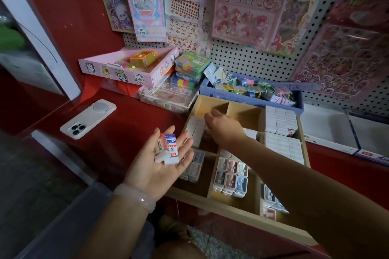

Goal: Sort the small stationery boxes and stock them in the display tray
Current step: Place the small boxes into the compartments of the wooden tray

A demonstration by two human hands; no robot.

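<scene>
Small stationery shop, display counter seen from above. White pegboard wall from 12 to 2 o'clock, hung with packaged cartoon sticker sheets on hooks. Red counter below carries stock: pink cartoon-printed carton at 11 o'clock, stacked clear cases of coloured tabs just beside it, blue box of tagged trinkets at 12. Wooden compartment tray at centre holds rows of identical small boxes, many copies of each kind, as goods laid out for sale.
</scene>
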